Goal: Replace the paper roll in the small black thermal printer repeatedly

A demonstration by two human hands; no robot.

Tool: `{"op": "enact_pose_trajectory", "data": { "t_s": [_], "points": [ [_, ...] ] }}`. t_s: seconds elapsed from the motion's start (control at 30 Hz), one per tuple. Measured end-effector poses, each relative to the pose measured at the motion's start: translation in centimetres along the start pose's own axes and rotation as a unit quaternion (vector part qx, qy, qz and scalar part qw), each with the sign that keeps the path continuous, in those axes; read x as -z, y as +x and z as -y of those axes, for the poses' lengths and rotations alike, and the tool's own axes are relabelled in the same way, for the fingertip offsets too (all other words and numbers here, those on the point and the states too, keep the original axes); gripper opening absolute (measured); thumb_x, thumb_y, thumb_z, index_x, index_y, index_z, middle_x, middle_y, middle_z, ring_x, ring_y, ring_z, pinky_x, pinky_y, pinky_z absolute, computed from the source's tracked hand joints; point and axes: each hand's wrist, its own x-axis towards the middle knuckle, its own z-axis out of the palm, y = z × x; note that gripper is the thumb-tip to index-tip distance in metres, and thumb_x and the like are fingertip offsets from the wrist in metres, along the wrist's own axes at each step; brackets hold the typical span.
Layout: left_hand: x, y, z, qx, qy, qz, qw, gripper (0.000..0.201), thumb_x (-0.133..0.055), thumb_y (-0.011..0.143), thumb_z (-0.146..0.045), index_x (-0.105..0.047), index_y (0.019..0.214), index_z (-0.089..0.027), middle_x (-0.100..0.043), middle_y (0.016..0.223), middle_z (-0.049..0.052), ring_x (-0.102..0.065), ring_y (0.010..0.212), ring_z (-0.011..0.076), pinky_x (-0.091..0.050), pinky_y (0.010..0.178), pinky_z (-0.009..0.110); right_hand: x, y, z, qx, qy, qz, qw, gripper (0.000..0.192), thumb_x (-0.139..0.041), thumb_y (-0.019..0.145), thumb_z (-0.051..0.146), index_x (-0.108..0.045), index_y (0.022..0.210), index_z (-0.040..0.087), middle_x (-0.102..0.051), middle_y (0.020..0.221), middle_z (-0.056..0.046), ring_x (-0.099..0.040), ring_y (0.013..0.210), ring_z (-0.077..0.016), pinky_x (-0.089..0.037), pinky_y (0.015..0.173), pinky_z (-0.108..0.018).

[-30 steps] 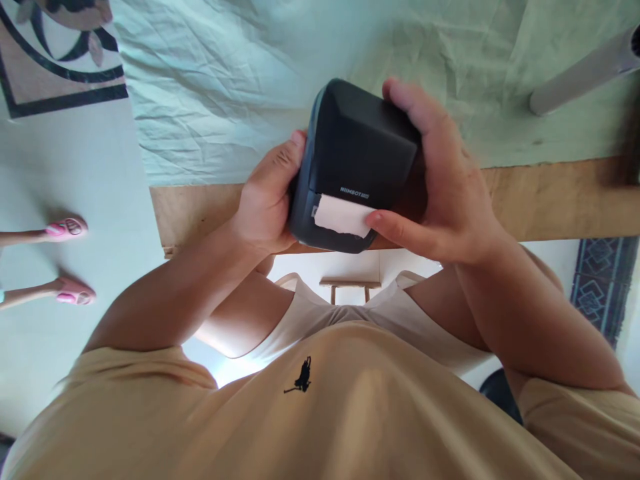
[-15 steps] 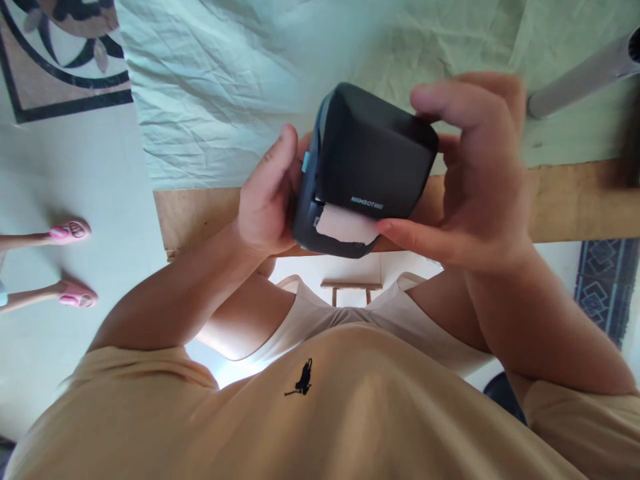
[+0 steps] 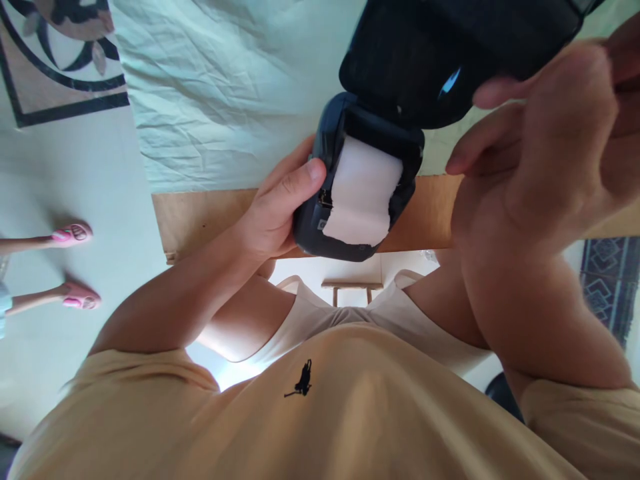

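Note:
A black handheld label printer is held over the table's near edge, its hinged lid swung up and away. Inside the bay sits a roll of white label paper, with its torn end hanging over the front lip. My left hand grips the printer's left side, thumb on the rim. To the right, my right hand is blurred, its fingers apart beside the raised lid. One fingertip overlaps the lid's lower edge; whether it touches, I cannot tell.
A pale green cloth covers the table, leaving a wooden strip bare along the near edge. At left, another person's feet in pink shoes stand on the tiled floor. A wooden stool shows beneath.
The printer's lid has swung open toward the upper right, exposing the paper roll. My right hand has moved up and right off the printer body; my left hand keeps its hold.

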Motion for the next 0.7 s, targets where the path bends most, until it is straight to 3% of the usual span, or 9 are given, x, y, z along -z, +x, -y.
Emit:
{"op": "enact_pose_trajectory", "data": {
  "t_s": [0.07,0.17,0.3,0.4,0.47,0.57,0.63,0.7],
  "points": [
    [0.2,-0.1,0.0,0.006,-0.006,0.009,1.0,0.026,-0.064,0.092,-0.043,-0.068,0.084,-0.019,-0.071,0.084,0.001,-0.076,0.083,0.0178,-0.051,0.057,0.022,-1.4,0.0,0.6,0.011,0.04,-0.071,0.997,0.017,-0.053,0.102,0.036,-0.049,0.09,0.024,-0.044,0.085,0.001,-0.067,0.074,-0.0112,-0.055,0.06,-0.027],
    [0.2,-0.2,0.0,0.02,-0.009,0.002,1.0,0.026,-0.062,0.094,-0.045,-0.068,0.094,-0.019,-0.073,0.096,0.004,-0.074,0.116,0.0263,-0.057,0.068,0.025,-3.0,-0.4,0.7,0.056,0.072,-0.126,0.988,0.026,-0.059,0.095,0.023,-0.04,0.077,0.023,-0.042,0.073,0.004,-0.057,0.061,-0.0067,-0.045,0.055,-0.024],
    [-0.1,-0.3,-0.3,0.035,0.001,0.0,0.999,0.025,-0.06,0.094,-0.044,-0.067,0.097,-0.02,-0.074,0.103,0.005,-0.067,0.131,0.03,-0.062,0.089,0.033,-3.2,-1.0,0.7,0.184,-0.153,-0.06,0.969,0.016,-0.068,0.091,0.024,-0.057,0.08,0.023,-0.062,0.071,0.007,-0.05,0.055,-0.0065,-0.035,0.055,-0.026],
    [-0.4,-0.3,-0.6,0.043,0.005,0.0,0.999,0.026,-0.061,0.094,-0.045,-0.068,0.097,-0.02,-0.074,0.102,0.006,-0.068,0.13,0.0298,-0.062,0.089,0.033,-3.0,-1.3,1.4,0.135,-0.26,-0.008,0.956,0.011,-0.063,0.093,0.028,-0.066,0.083,0.025,-0.067,0.073,0.005,-0.055,0.061,-0.0114,-0.03,0.059,-0.03],
    [-0.5,-0.4,-0.7,0.059,-0.007,0.009,0.998,0.026,-0.064,0.094,-0.045,-0.068,0.099,-0.021,-0.075,0.101,0.006,-0.07,0.126,0.0285,-0.06,0.078,0.027,-2.9,-1.4,1.9,0.094,-0.293,0.033,0.951,0.017,-0.059,0.095,0.037,-0.069,0.085,0.027,-0.068,0.073,0.002,-0.055,0.061,-0.0152,-0.025,0.059,-0.032],
    [-0.6,-0.6,-0.9,0.068,-0.04,0.003,0.997,0.022,-0.068,0.092,-0.042,-0.069,0.097,-0.021,-0.075,0.1,0.006,-0.073,0.12,0.0267,-0.056,0.066,0.023,-2.5,-1.2,2.0,0.086,-0.321,0.089,0.939,0.017,-0.059,0.091,0.044,-0.069,0.091,0.031,-0.07,0.075,0.001,-0.053,0.058,-0.0193,-0.021,0.056,-0.034],
    [-0.6,-0.8,-1.0,0.072,-0.049,-0.013,0.996,0.021,-0.071,0.089,-0.041,-0.069,0.093,-0.02,-0.075,0.101,0.006,-0.074,0.118,0.0269,-0.057,0.067,0.023,-2.0,-0.9,1.7,0.093,-0.305,0.132,0.939,0.02,-0.066,0.086,0.047,-0.068,0.101,0.035,-0.07,0.075,0.002,-0.052,0.057,-0.0194,-0.025,0.054,-0.034],
    [-0.7,-0.9,-1.0,0.081,-0.047,-0.014,0.996,0.02,-0.072,0.088,-0.039,-0.069,0.09,-0.019,-0.075,0.101,0.006,-0.074,0.117,0.028,-0.059,0.07,0.025,-1.4,-0.5,1.2,0.097,-0.268,0.18,0.941,0.036,-0.073,0.08,0.049,-0.068,0.113,0.035,-0.073,0.082,0.004,-0.055,0.059,-0.0183,-0.031,0.055,-0.033]
  ]
}}
